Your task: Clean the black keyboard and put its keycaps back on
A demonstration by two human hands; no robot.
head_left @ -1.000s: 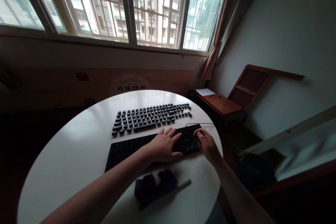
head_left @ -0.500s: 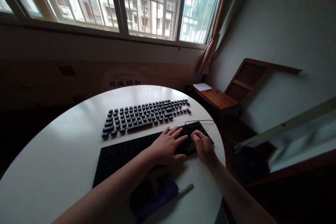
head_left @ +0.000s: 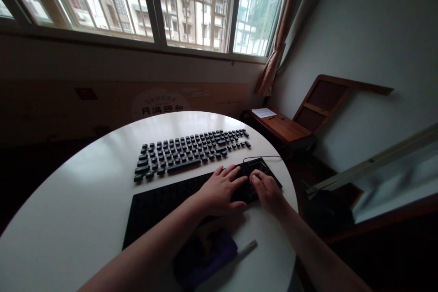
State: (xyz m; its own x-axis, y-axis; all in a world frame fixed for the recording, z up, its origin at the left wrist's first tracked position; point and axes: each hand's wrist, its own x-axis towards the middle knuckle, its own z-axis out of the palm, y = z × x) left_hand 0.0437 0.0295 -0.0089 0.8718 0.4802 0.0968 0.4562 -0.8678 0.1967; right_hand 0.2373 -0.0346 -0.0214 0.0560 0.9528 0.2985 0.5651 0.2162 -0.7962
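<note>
On the round white tabletop [head_left: 68, 205], the flat, rectangular black keyboard base [head_left: 157, 207] lies on the near side of rows of loose black keycaps [head_left: 185, 153]. The left hand [head_left: 221, 191] rests across it, fingers spread and released; the right hand [head_left: 268, 190] curls its fingers over the right end, any grasp too unclear to tell.

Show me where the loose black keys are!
In the middle of the head view, the loose black keys sit in rows on the white table, just beyond the black keyboard base under the left hand, toward the window.
</note>
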